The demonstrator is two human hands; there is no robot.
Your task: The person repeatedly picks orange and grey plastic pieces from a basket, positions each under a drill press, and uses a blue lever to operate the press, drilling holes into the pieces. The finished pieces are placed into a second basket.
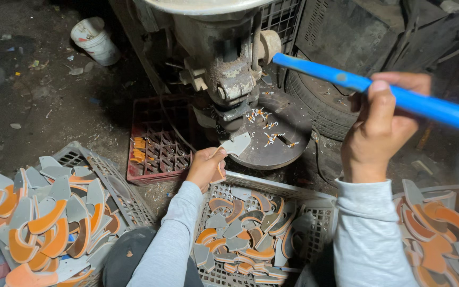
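Left hand (pixel 206 167): fingers pinched on 1 flat grey piece (pixel 236 143), holding its near edge so the far end lies on the round press plate (pixel 272 146), just under the ram of the press (pixel 229 79).
Right hand (pixel 381 130): fingers clenched around the blue lever (pixel 399 98), thumb up along the bar, hand raised well above the crates.
Grey piece: thin, sheet-like, with an orange backing as on the others; it looks light and somewhat flexible, probably rubber or foam board, though the dim view leaves the material unsure. Not fragile, and a matt face that should not slip.
Where to hold: by the near edge or corner, thumb on top and fingers below, well back from the ram.
Lever: stiff, smooth, long; it looks to need a full fist grip near the end for leverage.
Middle crate (pixel 314 212): grey plastic, below the left hand, holding loose curved grey and orange pieces.
Side piles: 1 heap at the left (pixel 43 218), another at the right (pixel 442 234), same kind of pieces.
Red crate (pixel 160 143): on the floor beside the press, with a few orange scraps.
White bucket (pixel 95 40): far left, on the floor.
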